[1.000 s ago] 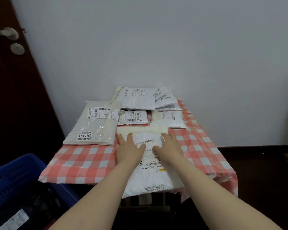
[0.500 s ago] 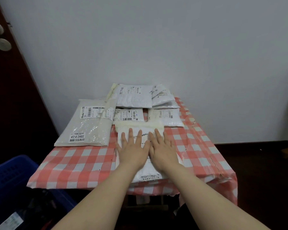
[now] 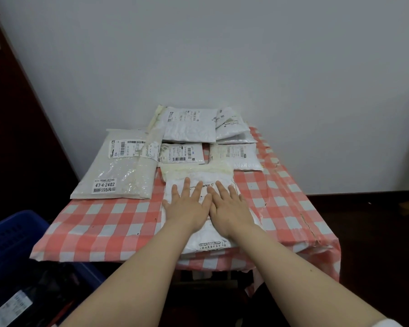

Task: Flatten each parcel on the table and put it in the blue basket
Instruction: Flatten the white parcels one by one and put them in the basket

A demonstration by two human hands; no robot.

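On the checked table [image 3: 109,223], both hands [image 3: 187,210] lie flat, fingers spread, side by side on a white parcel [image 3: 200,239].

Both bare hands lie palm-down, fingers spread, side by side on a white plastic mailer parcel [image 3: 204,234] near the front edge of the red-and-white checked table [image 3: 109,223]: left hand [image 3: 187,206], right hand [image 3: 229,208]. A blue plastic basket [image 3: 15,234] sits lower left.

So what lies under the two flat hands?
Under the left hand and right hand lies a white plastic parcel on the red-and-white checked tablecloth. Most of its printed label is covered by the palms.
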